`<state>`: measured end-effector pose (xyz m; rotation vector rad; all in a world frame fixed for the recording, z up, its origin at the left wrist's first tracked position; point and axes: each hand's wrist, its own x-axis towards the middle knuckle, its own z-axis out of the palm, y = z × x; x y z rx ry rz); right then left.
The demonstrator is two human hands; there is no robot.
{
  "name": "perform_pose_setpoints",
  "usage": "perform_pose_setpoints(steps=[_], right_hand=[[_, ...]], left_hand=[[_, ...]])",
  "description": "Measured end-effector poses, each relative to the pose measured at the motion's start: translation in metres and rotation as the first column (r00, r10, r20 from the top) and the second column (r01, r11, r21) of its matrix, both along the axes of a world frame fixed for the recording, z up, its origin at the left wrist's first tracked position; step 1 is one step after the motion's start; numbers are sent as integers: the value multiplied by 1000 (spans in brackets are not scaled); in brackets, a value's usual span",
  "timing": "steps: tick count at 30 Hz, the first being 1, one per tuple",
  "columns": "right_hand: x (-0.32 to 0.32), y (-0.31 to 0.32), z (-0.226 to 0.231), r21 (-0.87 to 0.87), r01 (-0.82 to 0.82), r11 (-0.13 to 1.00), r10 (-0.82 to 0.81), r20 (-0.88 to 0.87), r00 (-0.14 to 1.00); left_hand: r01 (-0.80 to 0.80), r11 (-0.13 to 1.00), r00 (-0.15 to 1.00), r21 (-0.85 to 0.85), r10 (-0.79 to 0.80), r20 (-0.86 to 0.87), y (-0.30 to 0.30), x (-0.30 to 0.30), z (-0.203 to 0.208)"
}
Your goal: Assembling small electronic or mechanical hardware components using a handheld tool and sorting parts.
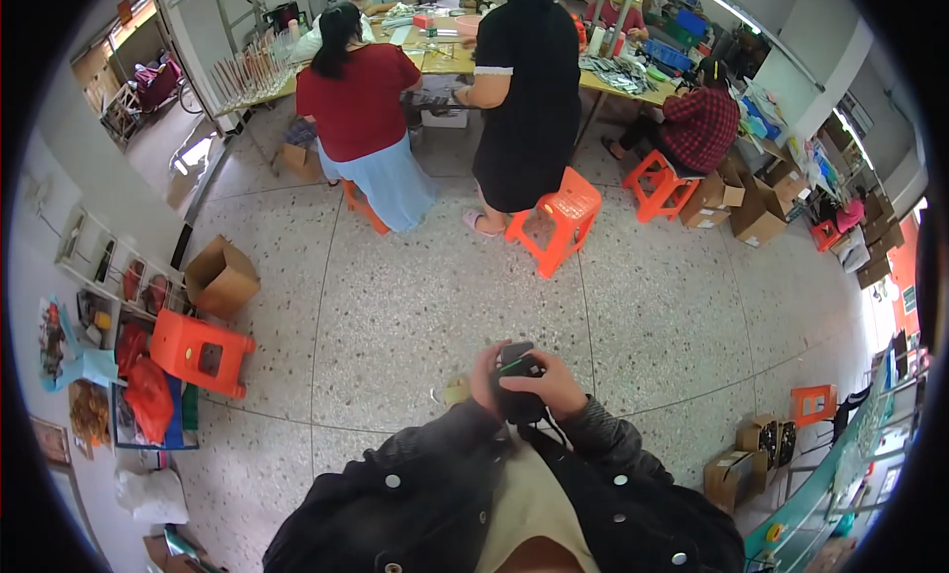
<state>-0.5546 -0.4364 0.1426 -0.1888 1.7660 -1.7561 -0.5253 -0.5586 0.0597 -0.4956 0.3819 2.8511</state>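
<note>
Above the speckled floor (445, 296), just in front of the wearer's dark jacket (395, 519), a dark handheld device (522, 403) is held up between two bare hands. Its left side is gripped by the left hand (482, 377), whose fingers are curled along the casing; its right side is enclosed by the right hand (560, 385), and the right thumb (519, 383) is laid across the face. How the fingertips are placed underneath cannot be told. A thin green line (511, 362) is shown on the upper part, though whether it is lit or printed cannot be made out.

For steady handling, the weight is best borne by the left hand, so that the right thumb can be moved without the casing being tipped. The green line should be kept uncovered by the fingers. Both forearms are best kept tucked in, as pressure can then be applied with less shake. Care should be taken with what looks like a dark cord (557, 431) beside the device: if it is pinched under the palm, the grip could be spoiled. Since a hard floor lies below, neither hand should be loosened unless the device is firmly supported by the other.
</note>
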Motion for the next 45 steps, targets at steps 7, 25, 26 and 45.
perform_pose_setpoints(steps=[7, 25, 26, 45], right_hand=[[-91, -54, 25, 163, 69, 984, -30, -230, 973], [-338, -97, 16, -179, 123, 976, -113, 62, 992], [-350, -96, 13, -155, 76, 985, -76, 3, 997], [-467, -158, 10, -209, 298, 931, -245, 246, 938]], left_hand=[[30, 999, 995, 18, -32, 91, -55, -105, 26], [-236, 635, 971, -735, 175, -160, -94, -319, 55], [-249, 622, 967, -742, 200, -157, -95, -331, 56], [-85, 745, 996, -661, 74, -45, -155, -464, 38]])
